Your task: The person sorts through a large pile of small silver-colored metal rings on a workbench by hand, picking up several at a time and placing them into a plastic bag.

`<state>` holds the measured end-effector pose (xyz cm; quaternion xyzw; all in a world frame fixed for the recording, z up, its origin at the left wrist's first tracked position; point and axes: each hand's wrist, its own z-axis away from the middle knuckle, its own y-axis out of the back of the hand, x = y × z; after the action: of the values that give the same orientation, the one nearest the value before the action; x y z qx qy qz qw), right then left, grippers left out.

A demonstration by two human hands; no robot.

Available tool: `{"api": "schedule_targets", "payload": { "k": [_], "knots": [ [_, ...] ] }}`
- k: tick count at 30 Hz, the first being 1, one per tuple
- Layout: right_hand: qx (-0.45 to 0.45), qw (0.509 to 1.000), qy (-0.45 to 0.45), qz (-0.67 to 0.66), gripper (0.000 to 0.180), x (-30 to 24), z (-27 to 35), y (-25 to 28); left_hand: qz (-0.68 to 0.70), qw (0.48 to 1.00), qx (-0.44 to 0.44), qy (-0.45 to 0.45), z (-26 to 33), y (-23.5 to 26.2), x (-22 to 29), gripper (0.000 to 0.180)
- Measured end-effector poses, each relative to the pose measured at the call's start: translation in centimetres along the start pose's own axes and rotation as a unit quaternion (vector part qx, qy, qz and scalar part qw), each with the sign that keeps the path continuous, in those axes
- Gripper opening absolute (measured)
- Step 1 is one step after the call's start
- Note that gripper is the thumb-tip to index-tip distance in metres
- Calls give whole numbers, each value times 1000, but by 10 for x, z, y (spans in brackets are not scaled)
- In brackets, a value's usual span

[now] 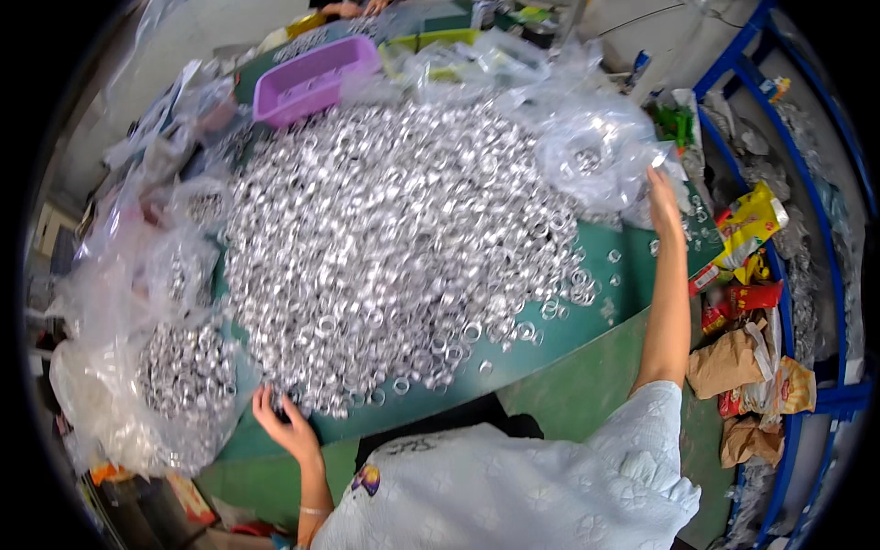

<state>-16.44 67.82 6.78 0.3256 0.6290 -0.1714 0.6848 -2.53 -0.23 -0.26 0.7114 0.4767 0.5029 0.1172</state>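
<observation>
A broad pile of shiny silver metal rings (394,247) covers most of the green table (550,344). My left hand (282,427) is at the pile's near left edge, beside a bag of rings. Its fingers are apart and I see nothing held in them. On the far right, my right arm reaches out over the table edge. There my right hand (662,194) grips the edge of a crumpled clear plastic bag (587,151), which has some rings showing in it. Part of my right fingers is hidden against the plastic.
A purple basin (316,81) and a green basin (431,41) stand behind the pile. Filled clear bags (188,367) line the left side. Another person's hands (353,9) show at the far edge. A blue rack (820,399) with bags and packets stands at the right.
</observation>
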Motion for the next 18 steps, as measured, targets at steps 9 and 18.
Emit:
{"api": "schedule_targets", "payload": {
  "k": [9, 18],
  "knots": [
    [14, 916, 296, 270, 35, -19, 151, -33, 36, 996, 30, -80, 9, 4, 36, 27],
    [-170, 924, 243, 243, 10, -30, 274, -111, 184, 958, -136, -175, 9, -39, 129, 30]
  ]
}}
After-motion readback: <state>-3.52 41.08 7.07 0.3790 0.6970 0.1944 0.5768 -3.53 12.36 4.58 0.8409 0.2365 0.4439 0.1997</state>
